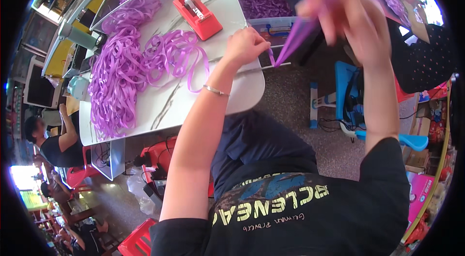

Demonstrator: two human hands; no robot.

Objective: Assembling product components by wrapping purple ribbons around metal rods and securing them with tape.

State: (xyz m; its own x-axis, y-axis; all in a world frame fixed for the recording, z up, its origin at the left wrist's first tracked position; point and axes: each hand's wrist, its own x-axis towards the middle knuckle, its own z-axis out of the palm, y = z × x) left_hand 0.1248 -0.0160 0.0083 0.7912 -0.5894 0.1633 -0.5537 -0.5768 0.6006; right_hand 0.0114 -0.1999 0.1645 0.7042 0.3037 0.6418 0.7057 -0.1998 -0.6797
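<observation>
At the table's right edge my left hand (244,45) is closed, its thumb and fingertips pinching a purple ribbon (289,44). The ribbon drops from there to a thin metal rod (278,66) that juts out past the table edge. From the rod it runs tight up to my right hand (351,16), raised to the right. That hand is blurred by motion, but the ribbon passes into its curled fingers. Left of my left hand, loose ribbon loops (172,57) lie beside a large heap of purple ribbon (116,79). A red tape dispenser (197,15) stands just beyond.
The white marbled table (193,103) has a rounded near corner. Behind its right edge sits a clear plastic bin (269,21) of purple pieces. A blue stool (346,91) stands on the floor to the right. A co-worker in dark dotted clothing (424,57) is at far right.
</observation>
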